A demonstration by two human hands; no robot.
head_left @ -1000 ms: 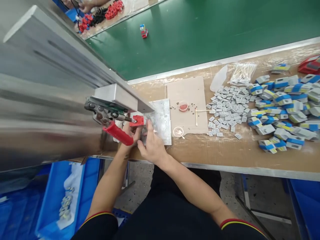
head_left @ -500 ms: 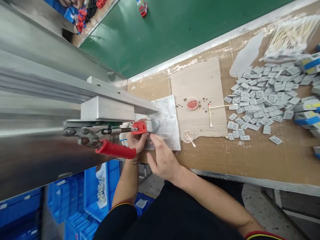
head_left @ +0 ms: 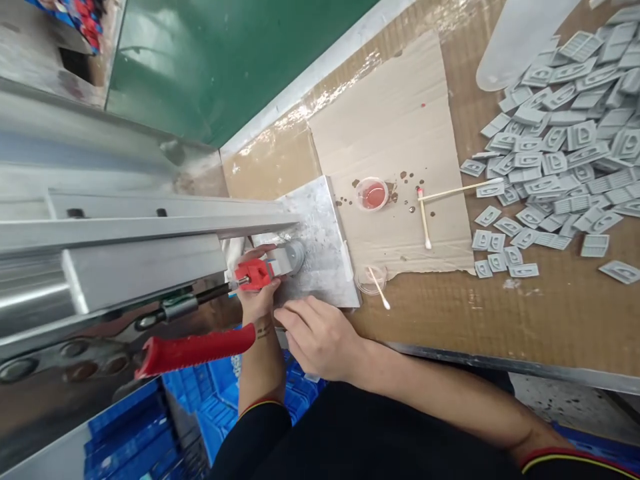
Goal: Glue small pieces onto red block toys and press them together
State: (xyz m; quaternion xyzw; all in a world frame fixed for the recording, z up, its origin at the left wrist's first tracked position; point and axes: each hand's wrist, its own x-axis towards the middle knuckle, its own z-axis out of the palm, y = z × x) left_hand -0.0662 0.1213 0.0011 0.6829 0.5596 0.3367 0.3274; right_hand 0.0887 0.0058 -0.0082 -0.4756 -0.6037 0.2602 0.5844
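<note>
My left hand [head_left: 257, 303] is wrapped round a small red and grey toy piece [head_left: 254, 273], thumb on the near side and fingers on the far side. The piece's grey end meets a round grey disc [head_left: 296, 257] on the metal plate [head_left: 320, 233]. Against its red end sits the rod of a toggle clamp, whose red handle [head_left: 200, 350] sticks out toward me. My right hand [head_left: 323, 337] hovers just right of my left wrist, thumb and fingertips drawn together; whatever may be between them is hidden.
Right of the plate, a cardboard sheet [head_left: 390, 127] bears a small cup of red liquid [head_left: 374, 195] and cotton swabs [head_left: 425, 220]. A clear lid [head_left: 369, 279] with another swab lies nearer. Many grey plastic pieces [head_left: 565, 160] cover the right side. Metal rails [head_left: 150, 230] fill the left.
My right hand has drawn back from the toy piece toward me, and its fingers have curled together. My left hand stays on the piece. The view has moved closer and turned.
</note>
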